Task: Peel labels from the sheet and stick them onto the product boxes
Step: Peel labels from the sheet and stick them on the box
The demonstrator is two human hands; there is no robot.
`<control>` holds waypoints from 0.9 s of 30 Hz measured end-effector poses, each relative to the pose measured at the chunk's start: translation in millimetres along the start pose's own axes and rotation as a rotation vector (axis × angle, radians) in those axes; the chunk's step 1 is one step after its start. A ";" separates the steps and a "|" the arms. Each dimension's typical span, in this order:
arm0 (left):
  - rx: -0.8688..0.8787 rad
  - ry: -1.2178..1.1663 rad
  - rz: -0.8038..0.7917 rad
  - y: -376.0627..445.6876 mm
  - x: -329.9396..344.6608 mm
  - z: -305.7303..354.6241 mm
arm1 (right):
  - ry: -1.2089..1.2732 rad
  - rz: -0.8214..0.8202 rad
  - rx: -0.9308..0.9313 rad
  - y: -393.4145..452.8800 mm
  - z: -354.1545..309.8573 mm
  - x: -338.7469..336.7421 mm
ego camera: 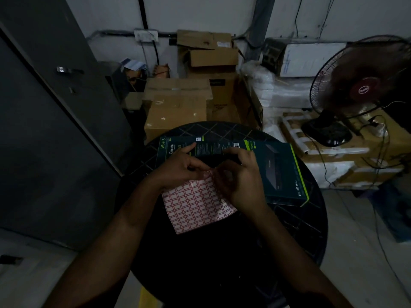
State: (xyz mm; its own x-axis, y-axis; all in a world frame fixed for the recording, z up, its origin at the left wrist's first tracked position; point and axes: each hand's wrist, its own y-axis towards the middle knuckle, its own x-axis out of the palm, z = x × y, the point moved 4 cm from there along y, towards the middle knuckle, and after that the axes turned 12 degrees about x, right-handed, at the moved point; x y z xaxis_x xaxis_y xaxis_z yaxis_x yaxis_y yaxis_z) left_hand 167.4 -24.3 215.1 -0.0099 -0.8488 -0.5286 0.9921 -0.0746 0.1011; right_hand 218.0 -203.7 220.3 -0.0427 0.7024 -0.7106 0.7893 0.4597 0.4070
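Note:
A sheet of red-bordered white labels [195,204] lies over the middle of the round black table [295,232]. My left hand [179,168] pinches the sheet's top edge. My right hand [241,178] meets it there, fingertips closed on the sheet's upper right corner; a peeled label cannot be made out. Behind the hands lie dark green product boxes: a Wi-Fi box [172,144] at left, a narrow box [219,147] in the middle and a large switch box [282,172] at right, partly hidden by my right hand.
Brown cardboard cartons [178,105] are stacked behind the table. A standing fan [364,90] sits on wrapped cartons at the right with cables trailing down. A grey metal cabinet [51,121] stands at left. The room is dim.

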 end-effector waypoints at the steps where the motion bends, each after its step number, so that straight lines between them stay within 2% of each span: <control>1: -0.001 -0.003 0.000 0.1 0.2 0.0 | 0.013 -0.012 0.003 1.2 1.0 0.7; 11: -0.018 0.023 -0.014 -0.9 1.4 0.8 | 0.322 -0.066 0.200 0.2 20.7 9.4; 15: -0.037 0.024 -0.009 -1.6 1.6 2.0 | 0.454 -0.021 0.297 -3.2 24.3 1.5; 20: -0.036 0.090 -0.008 0.2 3.4 0.5 | 0.494 -0.160 0.288 -11.0 31.1 -2.2; 27: 0.011 0.263 0.118 -3.4 14.4 0.3 | 0.551 -0.151 0.608 -49.6 92.1 36.5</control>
State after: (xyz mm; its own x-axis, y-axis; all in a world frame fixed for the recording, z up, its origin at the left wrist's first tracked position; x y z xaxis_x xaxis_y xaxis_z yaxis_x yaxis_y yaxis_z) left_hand 163.8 -36.5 207.4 0.1402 -0.6869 -0.7131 0.9829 0.0100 0.1836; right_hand 233.7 -250.9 121.3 -0.3439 0.8946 -0.2853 0.9372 0.3081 -0.1636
